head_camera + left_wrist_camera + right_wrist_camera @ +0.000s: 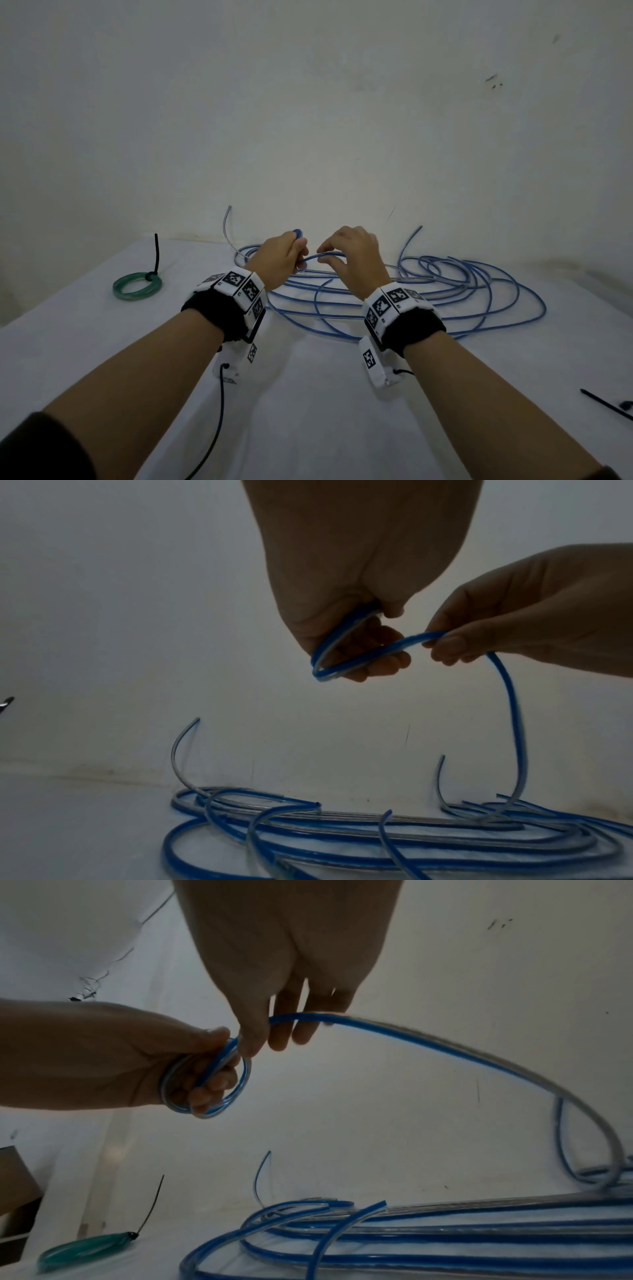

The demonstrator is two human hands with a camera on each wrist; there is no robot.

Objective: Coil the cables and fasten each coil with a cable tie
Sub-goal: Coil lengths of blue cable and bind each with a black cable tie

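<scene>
A long blue-and-clear cable (445, 284) lies in loose loops on the white table. My left hand (294, 253) is raised above it and grips a small coil (342, 653) of that cable's start in curled fingers; the right wrist view shows the coil (205, 1085) as a ring round the fingers. Just to the right, my right hand (334, 257) pinches the same cable (445, 1053) between thumb and fingers, a short way from the coil. From that pinch the strand (510, 723) arcs down into the pile. Cut cable ends stick up near the wall.
A green cable coil (137, 285), bound with a black cable tie (156, 253), lies at the table's back left. A loose black cable tie (606, 406) lies at the right edge. The wall stands close behind the pile. A brown box (13, 1177) is off the table's left side.
</scene>
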